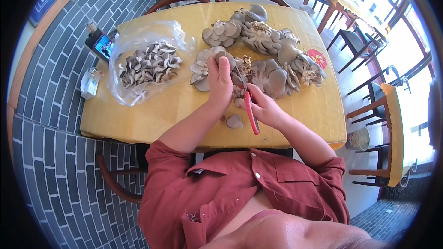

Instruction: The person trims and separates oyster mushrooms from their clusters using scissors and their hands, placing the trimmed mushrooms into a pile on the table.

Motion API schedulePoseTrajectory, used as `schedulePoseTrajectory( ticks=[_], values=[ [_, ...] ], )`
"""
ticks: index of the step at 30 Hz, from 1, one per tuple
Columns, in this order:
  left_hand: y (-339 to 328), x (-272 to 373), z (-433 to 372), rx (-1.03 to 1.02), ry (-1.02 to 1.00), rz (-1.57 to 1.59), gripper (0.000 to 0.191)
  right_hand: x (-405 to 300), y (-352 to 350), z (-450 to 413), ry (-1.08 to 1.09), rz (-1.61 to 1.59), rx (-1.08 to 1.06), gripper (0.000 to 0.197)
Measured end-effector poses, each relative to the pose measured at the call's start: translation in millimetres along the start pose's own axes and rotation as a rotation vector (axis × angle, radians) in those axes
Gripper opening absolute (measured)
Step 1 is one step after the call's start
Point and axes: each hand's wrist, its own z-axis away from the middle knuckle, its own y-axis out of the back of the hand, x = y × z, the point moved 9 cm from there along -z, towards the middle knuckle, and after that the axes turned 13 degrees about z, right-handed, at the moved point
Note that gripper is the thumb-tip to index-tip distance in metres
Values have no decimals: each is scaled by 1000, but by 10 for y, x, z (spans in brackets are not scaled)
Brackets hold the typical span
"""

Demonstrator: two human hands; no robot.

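My left hand (220, 82) grips grey oyster mushroom caps (225, 57), with the thumb lying over them. In my right hand (265, 108) is a pair of red-handled scissors (252, 114), its blades pointing up toward the held mushrooms beside a brownish stem base (244, 65). Whether the blades touch a stem cannot be made out. Pale caps (200, 67) fan out just left of my left hand. Close to my right hand lies a large oyster mushroom cluster (271, 77). A single loose cap (235, 121) rests on the cloth nearer to me.
Loose mushroom pieces (150, 64) are heaped on a clear plastic bag (129, 98) at the left. More clusters (261, 36) cover the far right of the yellow tablecloth (304, 121). A lit screen device (103, 46) and tissue box (90, 84) line the brick-wall side.
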Motion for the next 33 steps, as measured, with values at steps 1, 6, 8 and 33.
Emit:
schedulePoseTrajectory(
  ticks=[1,6,8,33],
  values=[
    [0,-13,2,-6,17,2,29,-3,26,-7,8,59,7,51],
    [91,-99,18,20,52,18,33,-19,-15,-31,-23,130,15,52],
    [99,30,32,79,-53,-195,39,84,-75,-25,-68,147,23,52],
    [68,-72,-7,66,-23,-203,37,222,-177,-137,-201,-324,32,23]
  ],
)
